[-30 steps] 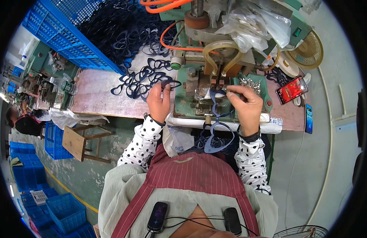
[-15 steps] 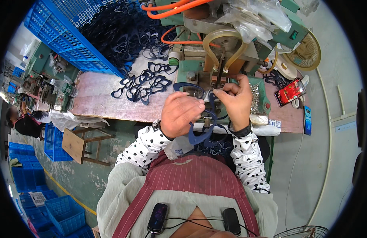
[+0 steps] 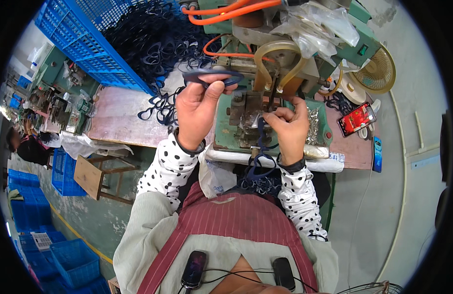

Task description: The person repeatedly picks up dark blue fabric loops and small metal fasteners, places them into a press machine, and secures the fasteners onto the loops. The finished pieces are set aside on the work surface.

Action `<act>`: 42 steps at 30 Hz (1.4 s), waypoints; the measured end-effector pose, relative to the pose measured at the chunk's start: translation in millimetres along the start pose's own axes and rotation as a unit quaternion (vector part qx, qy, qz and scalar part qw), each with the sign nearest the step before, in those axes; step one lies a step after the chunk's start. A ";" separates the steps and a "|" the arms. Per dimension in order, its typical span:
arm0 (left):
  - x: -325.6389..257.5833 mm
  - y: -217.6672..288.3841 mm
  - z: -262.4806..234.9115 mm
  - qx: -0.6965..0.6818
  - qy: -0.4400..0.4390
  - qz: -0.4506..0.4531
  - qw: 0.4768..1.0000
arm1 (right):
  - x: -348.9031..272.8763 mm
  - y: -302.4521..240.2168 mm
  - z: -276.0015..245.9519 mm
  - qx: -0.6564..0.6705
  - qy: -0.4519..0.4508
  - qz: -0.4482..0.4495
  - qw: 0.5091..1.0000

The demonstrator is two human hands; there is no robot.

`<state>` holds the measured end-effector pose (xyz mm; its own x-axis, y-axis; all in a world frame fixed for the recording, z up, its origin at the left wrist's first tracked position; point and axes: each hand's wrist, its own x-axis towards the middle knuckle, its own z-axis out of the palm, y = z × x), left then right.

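My left hand [image 3: 196,110] is raised left of the bench machine, fingers closed round a flat navy fabric loop [image 3: 190,76]. My right hand [image 3: 291,127] is at the machine's clamp area [image 3: 248,120], thumb and forefinger pinched at the upper end of a navy strap [image 3: 261,133]. That strap hangs over the machine's front edge and runs into linked navy loops [image 3: 258,171] above my lap. What the fingertips grip is partly hidden. Right of that hand, small silvery metal pieces [image 3: 313,127] lie on the green machine base [image 3: 226,132].
A blue crate [image 3: 89,44] stands at the back left, beside a large heap of navy loops [image 3: 148,36]. More loops lie on the pinkish table [image 3: 118,115]. To the right are a phone [image 3: 356,120] and a fan [image 3: 378,68]. A wooden stool [image 3: 89,176] stands on the left floor.
My left hand has moved up and left, away from the clamp, lifting a navy loop with it. My right hand has stayed nearly in place at the machine.
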<state>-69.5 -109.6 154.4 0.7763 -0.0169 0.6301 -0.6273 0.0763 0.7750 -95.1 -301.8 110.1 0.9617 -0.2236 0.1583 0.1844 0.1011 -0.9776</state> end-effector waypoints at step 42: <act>-21.6 -239.7 -131.8 0.731 -0.073 -0.065 0.675 | 12.6 103.7 -132.4 -0.442 0.199 -0.117 0.867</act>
<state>72.2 3.9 -51.4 0.8835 -0.0336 0.4673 -0.0255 -0.9994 -0.0238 -90.7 -422.5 -7.6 0.7400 -0.4730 0.4781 -0.0322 -0.7350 -0.6773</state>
